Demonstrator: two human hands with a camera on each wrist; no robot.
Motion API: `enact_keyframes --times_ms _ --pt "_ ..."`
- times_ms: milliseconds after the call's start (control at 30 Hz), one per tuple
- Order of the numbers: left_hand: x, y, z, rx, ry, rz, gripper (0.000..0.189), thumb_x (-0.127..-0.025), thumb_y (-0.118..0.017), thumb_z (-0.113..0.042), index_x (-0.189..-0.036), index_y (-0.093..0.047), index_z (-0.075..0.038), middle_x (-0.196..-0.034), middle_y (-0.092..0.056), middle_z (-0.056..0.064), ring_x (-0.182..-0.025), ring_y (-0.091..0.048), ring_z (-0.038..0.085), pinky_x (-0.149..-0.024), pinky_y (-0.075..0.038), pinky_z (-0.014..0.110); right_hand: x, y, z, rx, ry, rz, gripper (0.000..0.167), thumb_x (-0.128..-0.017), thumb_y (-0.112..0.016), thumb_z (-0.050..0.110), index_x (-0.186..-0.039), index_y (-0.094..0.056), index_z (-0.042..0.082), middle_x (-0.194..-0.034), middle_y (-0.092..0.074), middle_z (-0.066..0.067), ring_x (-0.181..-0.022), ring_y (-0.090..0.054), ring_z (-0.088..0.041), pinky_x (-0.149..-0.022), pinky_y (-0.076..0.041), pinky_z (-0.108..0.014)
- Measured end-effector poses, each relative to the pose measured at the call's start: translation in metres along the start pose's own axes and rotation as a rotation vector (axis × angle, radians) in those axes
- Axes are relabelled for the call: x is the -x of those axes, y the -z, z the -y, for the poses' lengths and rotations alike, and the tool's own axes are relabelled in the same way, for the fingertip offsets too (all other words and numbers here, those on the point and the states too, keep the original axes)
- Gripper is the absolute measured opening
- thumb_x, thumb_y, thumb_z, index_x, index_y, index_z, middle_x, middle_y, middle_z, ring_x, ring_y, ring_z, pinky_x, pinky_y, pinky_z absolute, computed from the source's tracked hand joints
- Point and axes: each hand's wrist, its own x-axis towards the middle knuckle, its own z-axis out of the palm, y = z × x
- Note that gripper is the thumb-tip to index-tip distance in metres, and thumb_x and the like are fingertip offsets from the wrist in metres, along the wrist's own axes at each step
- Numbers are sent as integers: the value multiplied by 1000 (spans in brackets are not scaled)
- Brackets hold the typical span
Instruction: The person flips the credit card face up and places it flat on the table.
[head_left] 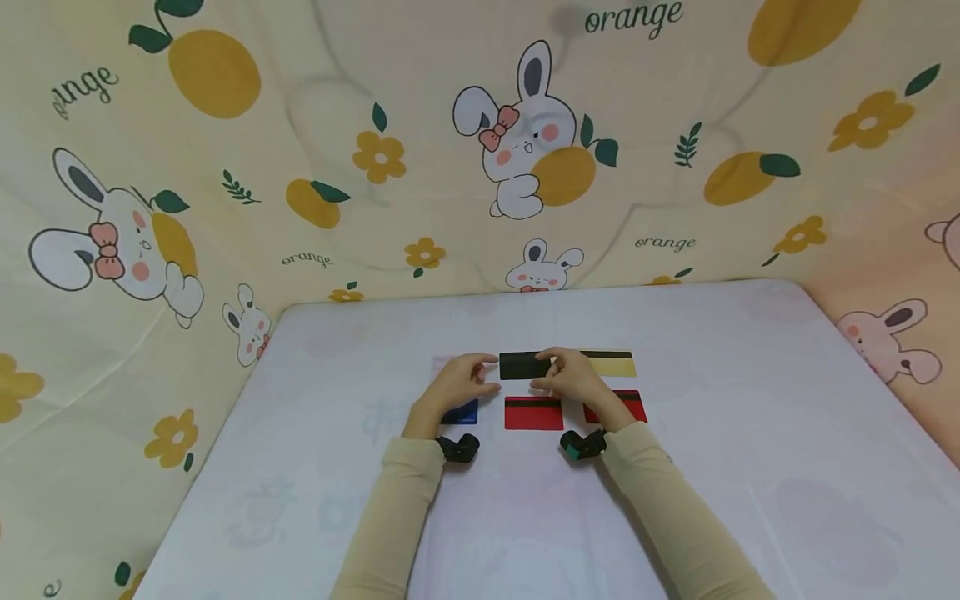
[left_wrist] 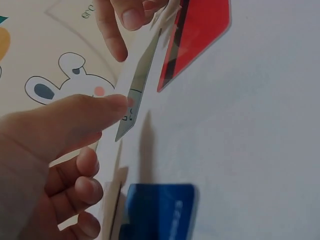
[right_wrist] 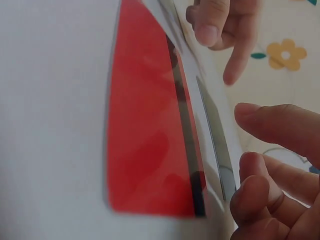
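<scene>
Black card (head_left: 519,366), black-striped red card (head_left: 533,418)

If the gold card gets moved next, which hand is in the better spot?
Probably the right hand: in the head view, it partly overlaps the gold card. The left hand is farther away, over by the other end of the black card.

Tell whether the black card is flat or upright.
Flat: the black card shows its broad face from above, a thin sliver in wrist views.

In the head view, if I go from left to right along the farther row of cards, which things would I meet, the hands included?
Left hand → black card → right hand → yellow card with a dark stripe.
</scene>
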Motion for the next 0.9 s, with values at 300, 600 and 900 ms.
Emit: enact_keyframes --times_ms 300,600,900 --pt "-8 0 -6 -27 67 36 51 -85 -73 -23 -130 -58 -7 -71 -46 -3 -66 -42 9 -67 -36 21 -8 11 -9 -15 -55 13 55 -82 -75 18 -131 -54 4 -64 -53 2 -55 -51 -13 -63 -40 -26" --pt "-15 0 -10 -56 93 45 54 -84 -75 -26 -132 -58 -9 -69 -45 -3 -64 -40 9 -62 -33 21 -12 17 -13 16 -92 18 60 -80 -76 19 -133 -53 5 -56 -45 4 -47 -42 -9 -50 -36 -23" --pt "-19 1 -11 -94 132 73 60 -85 -74 -30 -138 -53 -12 -69 -44 -1 -64 -40 10 -60 -32 21 -18 19 -17 33 -158 64 62 -82 -74 20 -138 -50 11 -53 -44 3 -43 -40 -10 -45 -34 -21"
